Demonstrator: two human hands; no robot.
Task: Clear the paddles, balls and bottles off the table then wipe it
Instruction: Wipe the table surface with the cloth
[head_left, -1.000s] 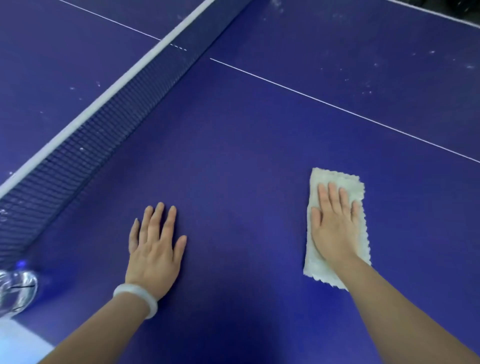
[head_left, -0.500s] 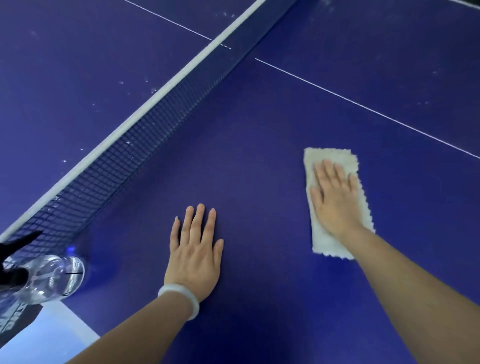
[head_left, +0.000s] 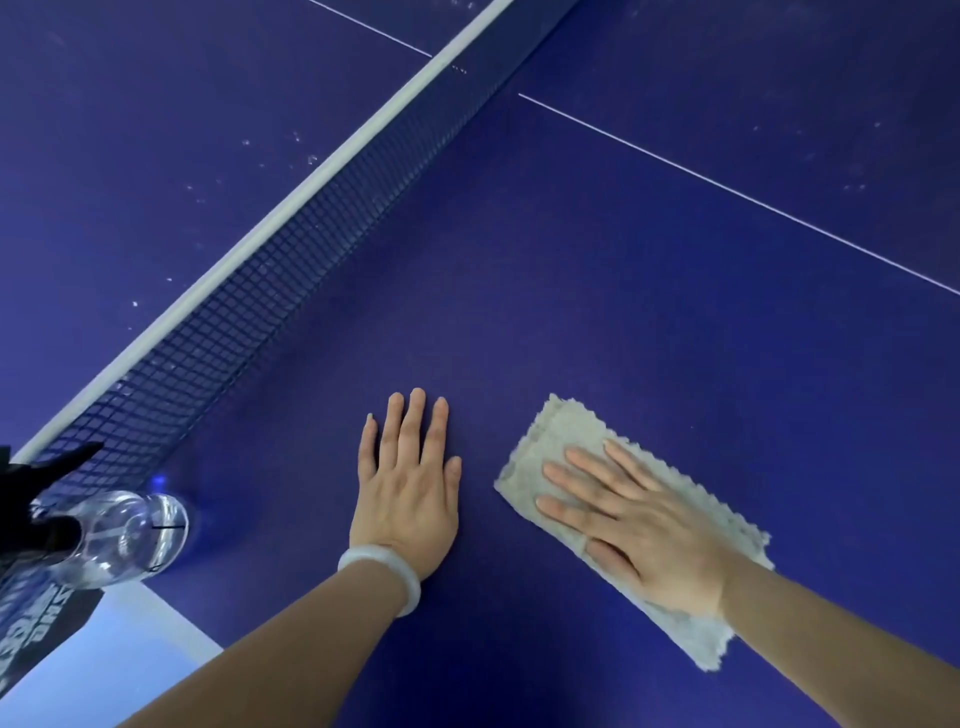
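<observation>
We have our right hand flat on the beige cloth, fingers straight and spread, pressing it onto the blue table. The cloth's long axis runs diagonally, its far end pointing toward the net. Our left hand lies flat just beside it, holding nothing. A clear bottle stands at the table edge, nearer that hand and probably its job.
</observation>
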